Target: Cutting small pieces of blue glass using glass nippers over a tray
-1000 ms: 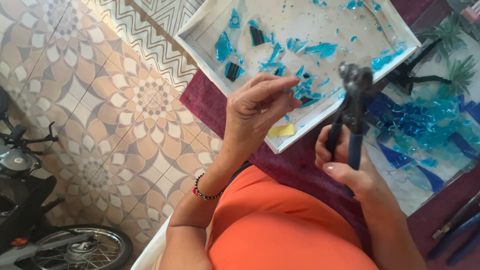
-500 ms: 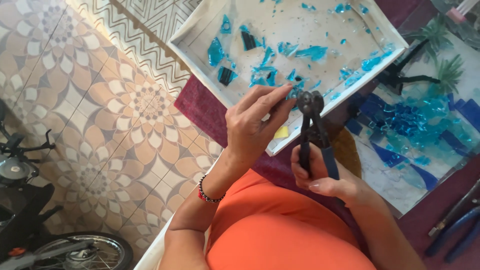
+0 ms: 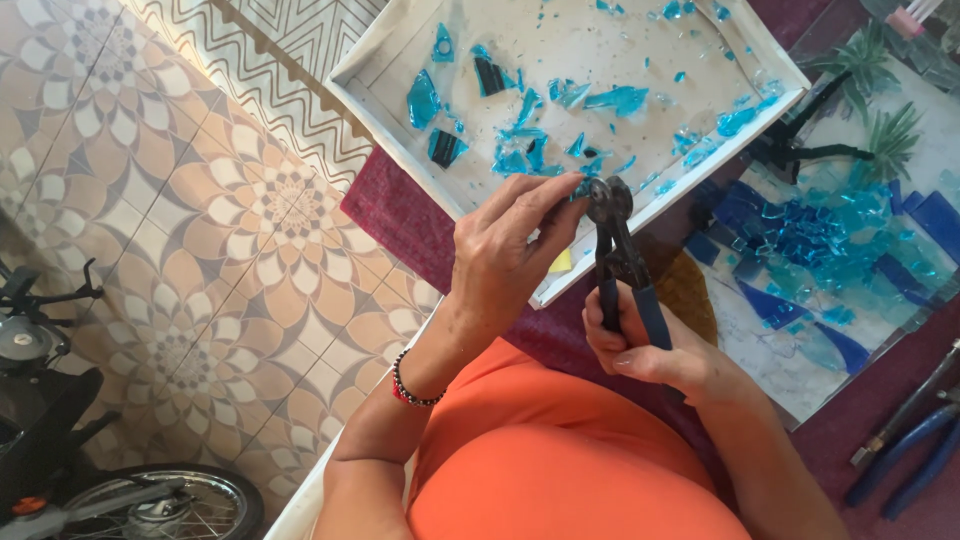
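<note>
The dark matt metal wheeled nippers with blue plastic-coated handles [image 3: 618,262] look worn; the small turquoise glass chip [image 3: 577,187] and the scattered turquoise glass shards [image 3: 610,99] shine glossy in the matt white shallow tray [image 3: 400,105], over a coarse maroon woven cloth [image 3: 400,215] and smooth patterned ceramic floor tiles [image 3: 200,230]

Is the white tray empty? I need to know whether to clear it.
No, the white tray holds many blue glass shards scattered across it.

Nippers [image 3: 610,205] now meet glass shard [image 3: 578,186] (closer).
</note>
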